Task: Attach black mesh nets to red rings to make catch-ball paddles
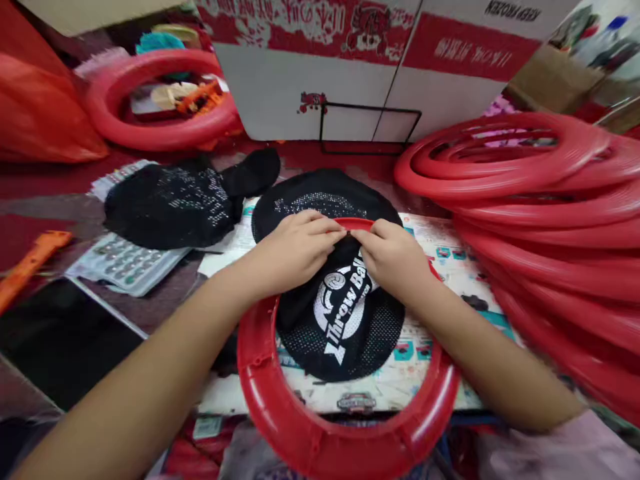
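A red plastic ring (345, 447) lies in front of me with its hollow, ribbed side up. Across its far half is a round black mesh cloth (370, 347) printed "Throw Ball" in white. My left hand (303, 250) and my right hand (395, 257) meet at the ring's far rim, both closed. Their fingertips pinch the cloth's edge against the rim, with a tiny dark spot between them. A second black mesh cloth (325, 190) lies flat just beyond my hands.
Red rings (540, 267) are piled at the right. Another red ring (160, 137) sits back left. Black mesh pieces (170, 203) lie near a clear tray (127, 263). A white-and-red carton (310, 73) stands behind a printed cardboard sheet (475, 393). An orange tool (33, 263) is far left.
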`<state>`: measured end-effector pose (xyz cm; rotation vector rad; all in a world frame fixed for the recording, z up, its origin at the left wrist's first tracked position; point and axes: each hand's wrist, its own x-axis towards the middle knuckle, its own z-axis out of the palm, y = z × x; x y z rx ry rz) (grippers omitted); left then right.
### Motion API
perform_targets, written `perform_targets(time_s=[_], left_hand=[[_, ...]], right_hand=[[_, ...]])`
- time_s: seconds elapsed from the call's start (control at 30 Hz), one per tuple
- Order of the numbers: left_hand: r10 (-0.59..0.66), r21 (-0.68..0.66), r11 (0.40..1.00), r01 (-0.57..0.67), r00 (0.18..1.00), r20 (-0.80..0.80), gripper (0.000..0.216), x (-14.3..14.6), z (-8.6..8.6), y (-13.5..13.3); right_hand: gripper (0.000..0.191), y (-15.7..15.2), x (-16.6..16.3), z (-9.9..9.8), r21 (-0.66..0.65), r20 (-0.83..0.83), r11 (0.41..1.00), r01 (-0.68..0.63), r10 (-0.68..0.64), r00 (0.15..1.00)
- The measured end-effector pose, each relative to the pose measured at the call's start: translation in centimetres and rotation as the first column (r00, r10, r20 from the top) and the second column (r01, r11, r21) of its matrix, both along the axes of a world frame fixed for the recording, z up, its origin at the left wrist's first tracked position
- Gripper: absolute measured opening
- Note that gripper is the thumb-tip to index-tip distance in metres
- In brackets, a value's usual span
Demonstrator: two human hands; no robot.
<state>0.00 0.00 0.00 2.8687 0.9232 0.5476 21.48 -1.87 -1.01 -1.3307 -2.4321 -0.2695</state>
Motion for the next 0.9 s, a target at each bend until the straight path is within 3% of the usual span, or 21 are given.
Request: perform_targets(time_s=[0.37, 0.47, 0.63, 0.77, 0.9], left_hand=[[0.108, -0.055, 0.992, -0.112, 0.991, -0.076, 0.041, 0.3, 0.4, -0.5], [0.152, -0.084, 0.983, -0.161, 0.982, -0.112, 0.040, -0.1, 1.4, -1.0], [0.186, -0.199, 0.950, -0.240, 0.948, -0.259, 0.026, -1.8, 3.9, -1.7], [0.285, -0.267, 0.919, -0.289, 0.957, -0.054, 0.033, -1.5, 3.9, -1.2], [0.267, -0.444, 0.879, -0.173, 0.951, 0.158, 0.029, 0.0, 2.8, -0.5]], right_hand=[[0.037, -0.4, 0.1, 0.2, -0.058, -0.024, 0.998, 0.011, -0.012, 1.000], [0.034, -1.0, 0.5, 0.9, -0.108, -0.058, 0.994, -0.019, 0.012, 0.998], [0.031, -1.9, 0.6, 2.3, -0.279, -0.158, 0.940, -0.193, 0.154, 0.975], [0.033, -2.0, 0.3, 2.3, -0.183, -0.198, 0.953, -0.243, 0.207, 0.958], [0.034, -1.8, 0.2, 1.7, -0.020, -0.194, 0.970, -0.244, 0.235, 0.952]])
